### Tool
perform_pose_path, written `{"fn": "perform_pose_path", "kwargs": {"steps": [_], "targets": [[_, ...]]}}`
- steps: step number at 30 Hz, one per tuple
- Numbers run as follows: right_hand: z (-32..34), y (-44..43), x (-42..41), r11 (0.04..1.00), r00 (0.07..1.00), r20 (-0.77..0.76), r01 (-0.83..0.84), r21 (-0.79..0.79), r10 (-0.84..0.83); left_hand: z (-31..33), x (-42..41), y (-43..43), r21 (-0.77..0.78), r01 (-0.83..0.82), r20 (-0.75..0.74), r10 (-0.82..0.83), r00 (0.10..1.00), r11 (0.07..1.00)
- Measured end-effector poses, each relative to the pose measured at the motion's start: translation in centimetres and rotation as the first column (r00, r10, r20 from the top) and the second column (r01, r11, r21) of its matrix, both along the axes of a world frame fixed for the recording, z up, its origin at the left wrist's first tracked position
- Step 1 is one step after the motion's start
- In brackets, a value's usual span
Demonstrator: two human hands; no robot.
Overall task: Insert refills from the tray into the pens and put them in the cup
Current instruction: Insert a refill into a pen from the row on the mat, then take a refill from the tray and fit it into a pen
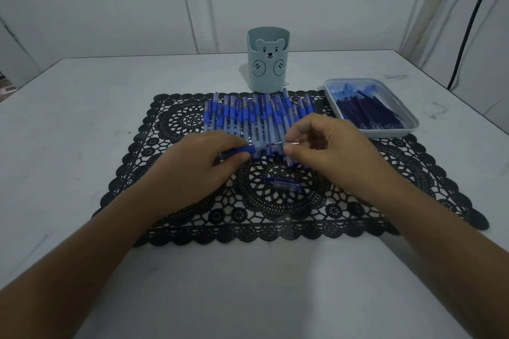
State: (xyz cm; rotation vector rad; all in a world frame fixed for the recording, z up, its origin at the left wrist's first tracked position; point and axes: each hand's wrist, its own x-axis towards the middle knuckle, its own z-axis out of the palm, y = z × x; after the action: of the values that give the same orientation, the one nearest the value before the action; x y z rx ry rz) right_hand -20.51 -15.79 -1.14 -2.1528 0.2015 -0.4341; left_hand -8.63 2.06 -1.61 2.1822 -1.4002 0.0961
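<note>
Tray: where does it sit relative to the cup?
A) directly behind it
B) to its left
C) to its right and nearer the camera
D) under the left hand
C: the tray lies to the right of the cup and lower in the head view, so nearer the camera.

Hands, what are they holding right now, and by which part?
One pen, held level between both: the left hand grips its blue end, the right hand pinches the clear end, where something silvery shows.
</note>
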Motion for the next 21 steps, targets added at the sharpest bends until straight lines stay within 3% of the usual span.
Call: {"fn": "perform_pose_path", "kwargs": {"steps": [5, 9, 21], "targets": [[-0.3, 0.1, 0.0, 0.965, 0.996, -0.076, -0.062, -0.255, 0.044, 0.3, 0.1, 0.2, 0.014, -0.014, 0.026, 0.014, 1.000, 1.000], [-0.9, 0.3, 0.1, 0.848, 0.980, -0.130, -0.195, -0.493, 0.150, 0.2, 0.2, 0.2, 0.009, -0.038, 0.033, 0.038, 0.999, 0.999], [-0.9, 0.2, 0.2, 0.834, 0.977, -0.136, -0.211, -0.510, 0.163, 0.0, 0.0, 0.1, 0.022, -0.006, 0.041, 0.005, 0.999, 1.000]]}}
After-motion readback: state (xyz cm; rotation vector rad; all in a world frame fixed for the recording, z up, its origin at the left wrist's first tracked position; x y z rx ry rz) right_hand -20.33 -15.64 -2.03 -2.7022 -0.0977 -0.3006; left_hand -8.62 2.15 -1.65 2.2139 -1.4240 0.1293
